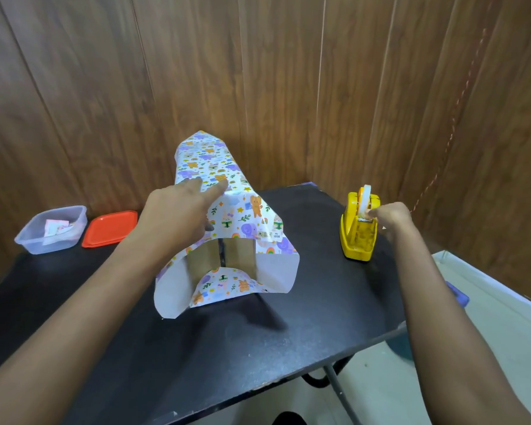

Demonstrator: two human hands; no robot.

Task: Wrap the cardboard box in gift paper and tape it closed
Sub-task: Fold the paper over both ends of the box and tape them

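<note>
left grip (176, 216) flat on gift paper (210, 161) | right grip (389, 215) pinching tape (365, 199)

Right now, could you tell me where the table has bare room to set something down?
Widest: the near part of the table, between the wrapped box and the front edge. A narrower strip runs between box and tape dispenser. Crowded: the far left, with tub and red lid, and the dispenser, where the right hand pinches tape.

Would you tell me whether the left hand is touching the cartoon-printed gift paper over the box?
Touching: the head view shows the left hand lying with straight fingers flat on the cartoon-printed gift paper.
</note>
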